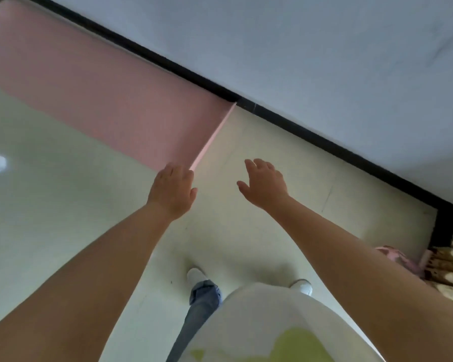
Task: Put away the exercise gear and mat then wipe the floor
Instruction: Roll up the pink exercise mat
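Two hands are reaching toward a pink mat (pixel 110 95) lying flat along the black baseboard (pixel 324 142), its long axis running up-left. Left hand (pixel 171 190), fingers curled together, is meeting its near corner; right hand (pixel 266 182), fingers spread, is hovering over bare floor (pixel 285 152) beside its short edge.

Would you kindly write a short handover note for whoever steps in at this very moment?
Left hand: at the near corner of the flat pink foam mat; grip not visible.
Right hand: open, empty, above the pale tiled floor.
Mat lies unrolled along the black skirting.
Done: nothing visibly; no other gear identifiable.
Left: put away mat, wipe floor.
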Motion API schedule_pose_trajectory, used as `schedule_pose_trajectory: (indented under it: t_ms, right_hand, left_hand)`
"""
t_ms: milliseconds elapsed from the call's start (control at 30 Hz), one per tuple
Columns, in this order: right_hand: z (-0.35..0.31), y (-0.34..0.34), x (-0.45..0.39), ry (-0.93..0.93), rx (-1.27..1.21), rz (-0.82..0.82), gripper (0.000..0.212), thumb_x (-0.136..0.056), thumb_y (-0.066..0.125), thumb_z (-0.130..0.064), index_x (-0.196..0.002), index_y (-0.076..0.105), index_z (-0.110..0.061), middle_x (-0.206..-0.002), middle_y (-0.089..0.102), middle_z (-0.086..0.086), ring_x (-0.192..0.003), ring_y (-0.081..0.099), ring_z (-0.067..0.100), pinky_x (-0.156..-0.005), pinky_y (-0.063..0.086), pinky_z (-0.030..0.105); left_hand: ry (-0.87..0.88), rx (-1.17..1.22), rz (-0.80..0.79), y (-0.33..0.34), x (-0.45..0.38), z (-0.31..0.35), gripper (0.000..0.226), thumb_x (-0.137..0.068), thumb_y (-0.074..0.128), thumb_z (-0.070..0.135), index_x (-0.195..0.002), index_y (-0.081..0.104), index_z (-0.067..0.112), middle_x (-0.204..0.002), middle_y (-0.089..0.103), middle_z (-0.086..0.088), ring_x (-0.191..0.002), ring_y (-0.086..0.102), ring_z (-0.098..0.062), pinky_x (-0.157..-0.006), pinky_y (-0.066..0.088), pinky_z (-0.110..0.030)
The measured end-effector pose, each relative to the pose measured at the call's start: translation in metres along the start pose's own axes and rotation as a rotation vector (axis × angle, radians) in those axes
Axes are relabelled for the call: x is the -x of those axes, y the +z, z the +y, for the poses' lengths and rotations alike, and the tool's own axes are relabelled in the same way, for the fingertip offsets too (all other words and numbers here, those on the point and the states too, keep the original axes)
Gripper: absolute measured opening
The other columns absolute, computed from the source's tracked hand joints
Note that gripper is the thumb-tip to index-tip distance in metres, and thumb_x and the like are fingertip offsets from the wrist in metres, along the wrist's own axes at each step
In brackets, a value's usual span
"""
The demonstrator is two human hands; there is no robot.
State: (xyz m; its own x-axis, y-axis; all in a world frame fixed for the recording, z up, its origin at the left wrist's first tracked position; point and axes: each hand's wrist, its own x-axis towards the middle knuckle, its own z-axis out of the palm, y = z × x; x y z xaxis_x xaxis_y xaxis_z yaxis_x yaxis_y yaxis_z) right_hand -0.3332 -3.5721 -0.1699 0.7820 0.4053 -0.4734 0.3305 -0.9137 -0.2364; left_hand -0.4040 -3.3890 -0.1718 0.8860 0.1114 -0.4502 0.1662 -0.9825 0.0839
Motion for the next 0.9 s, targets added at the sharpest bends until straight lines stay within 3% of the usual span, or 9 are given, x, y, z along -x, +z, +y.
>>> schedule_pose_trajectory:
  t_ms: [133, 400, 600, 900]
  right_hand:
    - [-0.108, 0.0, -0.041, -0.114, 0.043, -0.012, 0.056, -0.095, 0.045, -0.036, -0.143, 0.03, -0.011, -0.143, 0.04, 0.011, -0.134, 0.035, 0.029, -0.108, 0.033, 0.04]
    - [-0.223, -0.003, -0.126, -0.222, 0.085, -0.055, 0.055, -0.094, 0.046, -0.035, -0.141, 0.032, -0.01, -0.142, 0.041, 0.012, -0.131, 0.039, 0.03, -0.105, 0.036, 0.04]
    - [-0.268, -0.027, -0.218, -0.142, 0.013, -0.07, 0.054, -0.095, 0.046, -0.034, -0.141, 0.034, -0.009, -0.142, 0.041, 0.013, -0.133, 0.036, 0.032, -0.107, 0.033, 0.041]
    - [-0.303, -0.037, -0.317, 0.1, -0.118, -0.068, 0.051, -0.096, 0.045, -0.034, -0.14, 0.036, -0.009, -0.141, 0.043, 0.012, -0.132, 0.037, 0.031, -0.108, 0.031, 0.04]
  left_hand:
    - [-0.095, -0.008, -0.004, -0.011, 0.015, -0.103, 0.05, -0.099, 0.038, 0.03, -0.142, 0.034, 0.004, -0.152, 0.025, -0.018, -0.146, 0.013, -0.032, -0.116, 0.018, -0.04]
    - [-0.209, 0.014, -0.024, -0.028, -0.015, -0.22, 0.047, -0.099, 0.037, 0.03, -0.139, 0.036, 0.005, -0.15, 0.029, -0.017, -0.145, 0.015, -0.032, -0.115, 0.02, -0.04]
    - [-0.216, 0.029, -0.029, -0.074, -0.1, -0.283, 0.047, -0.098, 0.04, 0.029, -0.137, 0.038, 0.003, -0.149, 0.03, -0.017, -0.144, 0.017, -0.031, -0.114, 0.021, -0.041]
    - [-0.039, -0.033, -0.092, -0.12, -0.225, -0.349, 0.047, -0.097, 0.041, 0.027, -0.138, 0.037, 0.003, -0.149, 0.03, -0.018, -0.143, 0.019, -0.03, -0.114, 0.02, -0.039]
